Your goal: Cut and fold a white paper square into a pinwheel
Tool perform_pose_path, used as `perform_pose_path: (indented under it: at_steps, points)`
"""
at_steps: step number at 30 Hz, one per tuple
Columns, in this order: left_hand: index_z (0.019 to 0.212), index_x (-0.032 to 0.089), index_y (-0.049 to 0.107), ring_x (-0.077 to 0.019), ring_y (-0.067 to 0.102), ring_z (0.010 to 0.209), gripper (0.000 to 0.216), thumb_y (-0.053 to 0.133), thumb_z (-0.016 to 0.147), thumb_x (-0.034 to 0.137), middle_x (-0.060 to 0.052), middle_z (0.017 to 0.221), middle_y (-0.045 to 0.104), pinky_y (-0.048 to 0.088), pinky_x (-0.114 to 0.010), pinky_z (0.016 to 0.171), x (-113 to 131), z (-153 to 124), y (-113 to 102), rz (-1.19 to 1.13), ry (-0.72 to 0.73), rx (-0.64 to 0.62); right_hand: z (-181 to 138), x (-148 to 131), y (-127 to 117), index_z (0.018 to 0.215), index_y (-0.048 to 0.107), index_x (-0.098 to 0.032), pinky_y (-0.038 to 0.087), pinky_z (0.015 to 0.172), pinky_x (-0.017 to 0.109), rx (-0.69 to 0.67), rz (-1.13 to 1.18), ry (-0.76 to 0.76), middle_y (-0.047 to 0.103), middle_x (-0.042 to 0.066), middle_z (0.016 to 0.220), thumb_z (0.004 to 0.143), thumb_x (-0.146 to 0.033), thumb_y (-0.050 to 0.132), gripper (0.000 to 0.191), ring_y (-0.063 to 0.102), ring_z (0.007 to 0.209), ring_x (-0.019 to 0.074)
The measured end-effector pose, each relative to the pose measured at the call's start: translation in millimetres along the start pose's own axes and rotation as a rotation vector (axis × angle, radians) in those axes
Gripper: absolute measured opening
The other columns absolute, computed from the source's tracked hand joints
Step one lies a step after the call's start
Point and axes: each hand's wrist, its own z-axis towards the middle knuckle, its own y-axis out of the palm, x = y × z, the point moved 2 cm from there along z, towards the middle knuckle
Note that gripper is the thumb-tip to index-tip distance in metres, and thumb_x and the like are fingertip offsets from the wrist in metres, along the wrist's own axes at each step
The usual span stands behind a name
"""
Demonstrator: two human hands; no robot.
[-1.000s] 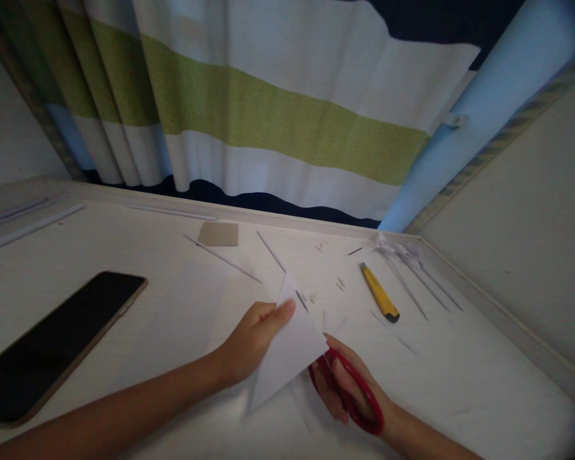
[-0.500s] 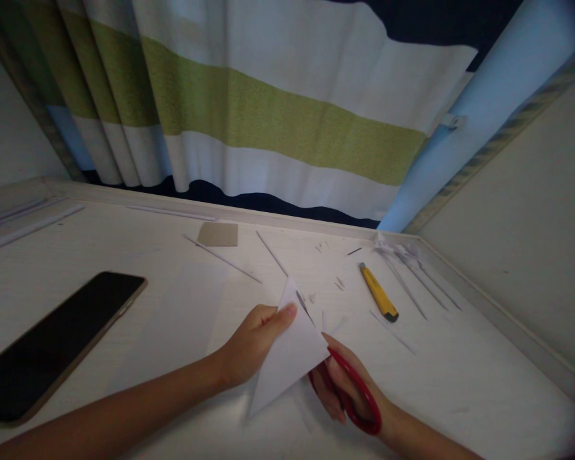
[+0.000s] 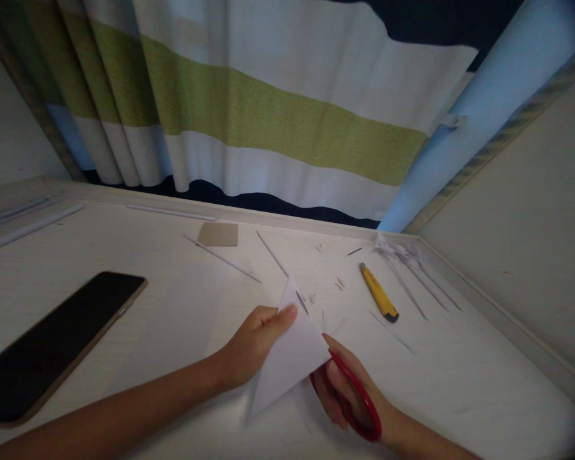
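My left hand [image 3: 253,348] pinches a white sheet of paper [image 3: 290,358], thumb on top and fingers hidden beneath. The paper is pointed at its upper and lower ends. In my right hand [image 3: 347,383] is a pair of scissors [image 3: 371,418] with red handles, the fingers through the loops. Most of the blades lie behind the paper; a short dark piece of blade shows along its upper right edge. Thin paper rolls lie beyond, among them one roll [image 3: 271,253] pointing toward the paper's tip.
A phone [image 3: 52,351] lies at the left. To the right are a yellow box cutter [image 3: 378,292] and several thin sticks [image 3: 419,281] with crumpled white ends. A grey-brown card [image 3: 219,234] and paper scraps lie farther back, before a striped curtain [image 3: 268,115].
The scissor handles and my right hand have shifted very slightly down. My left hand and the paper stay nearly where they were.
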Motion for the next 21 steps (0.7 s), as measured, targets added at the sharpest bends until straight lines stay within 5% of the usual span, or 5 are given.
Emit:
perform_pose_path:
  at_steps: [21]
  points:
    - [0.053,0.01,0.052,-0.0062,0.038,0.041,0.046,0.046,0.075,0.05,0.001,0.047,0.046,0.023,-0.018,0.039,0.0,-2.8,0.8,-0.058,0.002,-0.09,-2.2,4.7,-5.8,0.086,0.038,-0.019,0.021,0.034,0.015,-0.058,0.029,-0.036,0.037,-0.009,0.045,0.076,-0.054,0.045,0.037,0.029,0.034,0.0037]
